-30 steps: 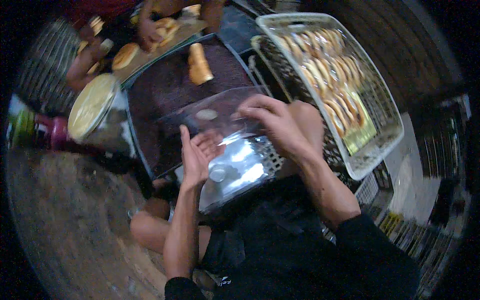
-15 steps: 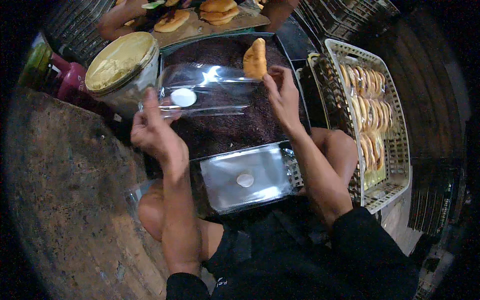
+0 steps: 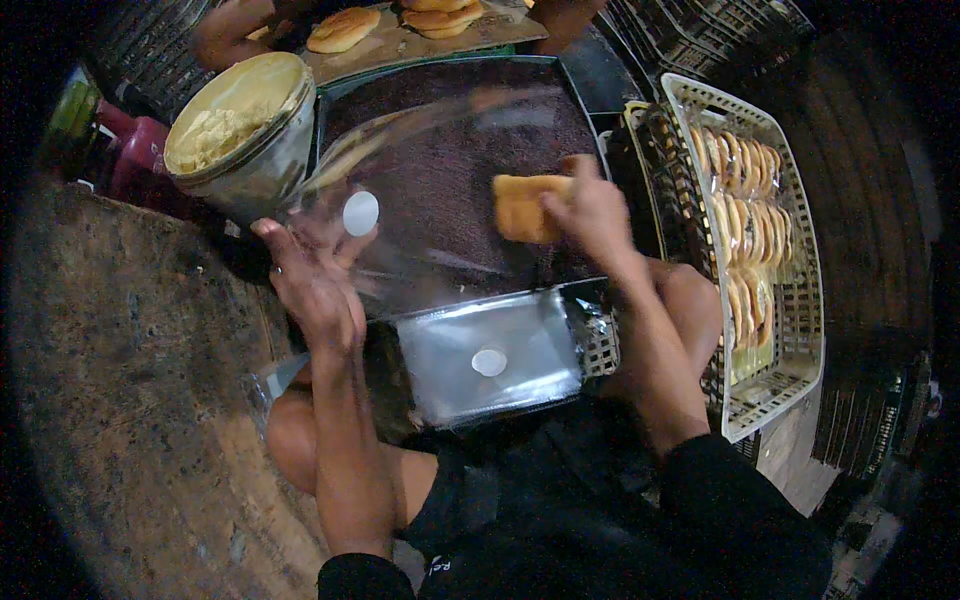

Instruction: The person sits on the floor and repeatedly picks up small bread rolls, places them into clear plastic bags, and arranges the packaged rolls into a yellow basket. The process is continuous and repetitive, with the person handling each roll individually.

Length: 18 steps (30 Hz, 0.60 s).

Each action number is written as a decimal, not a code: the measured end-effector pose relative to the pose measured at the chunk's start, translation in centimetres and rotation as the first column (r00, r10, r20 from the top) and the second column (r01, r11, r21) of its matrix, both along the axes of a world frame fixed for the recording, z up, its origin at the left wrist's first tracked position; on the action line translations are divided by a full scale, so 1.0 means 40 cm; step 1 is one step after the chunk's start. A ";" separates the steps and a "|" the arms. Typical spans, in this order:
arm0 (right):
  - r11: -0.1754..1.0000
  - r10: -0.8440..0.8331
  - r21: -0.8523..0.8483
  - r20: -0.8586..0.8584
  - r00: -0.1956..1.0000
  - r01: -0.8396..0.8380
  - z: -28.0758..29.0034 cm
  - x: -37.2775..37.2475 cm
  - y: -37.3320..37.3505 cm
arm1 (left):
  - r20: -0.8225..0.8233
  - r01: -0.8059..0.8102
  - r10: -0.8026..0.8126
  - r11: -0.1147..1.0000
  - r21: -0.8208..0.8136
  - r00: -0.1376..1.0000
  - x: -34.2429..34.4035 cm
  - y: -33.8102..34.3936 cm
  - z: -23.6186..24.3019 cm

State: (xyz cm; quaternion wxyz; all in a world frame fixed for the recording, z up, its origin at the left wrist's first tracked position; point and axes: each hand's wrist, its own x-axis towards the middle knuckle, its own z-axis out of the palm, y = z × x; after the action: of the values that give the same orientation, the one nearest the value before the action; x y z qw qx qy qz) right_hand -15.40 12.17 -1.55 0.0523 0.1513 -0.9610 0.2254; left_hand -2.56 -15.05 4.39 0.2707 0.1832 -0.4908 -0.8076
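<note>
My left hand (image 3: 318, 280) grips the near-left edge of a clear plastic bag (image 3: 400, 255), which spreads open and is blurred by motion. A white round label (image 3: 361, 214) shows on the bag beside my fingertips. To the right, my right hand (image 3: 592, 208) pinches a golden-brown piece of bread (image 3: 528, 208) by its right side. The bread is apart from my left hand, above a wide tray of dark brown crumbs (image 3: 440, 170). Close to my lap lies a stack of clear bags (image 3: 450, 385) with a white round label (image 3: 488, 362).
A tub of pale yellow cream (image 3: 290, 130) tilts at the tray's left. At right stands a cream-coloured plastic crate (image 3: 818, 330) with rows of bagged breads (image 3: 740, 220). Across the tray, another person's arm (image 3: 222, 40) is beside a board with round breads (image 3: 343, 30).
My right hand has brought the bread nearer to me and turned it from upright to flatter. The bag in my left hand has spread wider. The other person's hands have left the far board's edge.
</note>
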 end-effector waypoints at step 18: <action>0.653 0.322 -0.755 0.337 0.885 0.050 0.257 0.153 0.090 | -0.085 0.343 -0.346 0.938 -0.046 0.934 0.020 0.193 -0.008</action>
State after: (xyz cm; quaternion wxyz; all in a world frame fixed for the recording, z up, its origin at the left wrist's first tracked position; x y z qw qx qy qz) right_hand -9.29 15.78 8.73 -0.1280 0.1348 -0.7540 0.6301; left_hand -1.77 -7.33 4.09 0.1501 0.0529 -0.5143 -0.8427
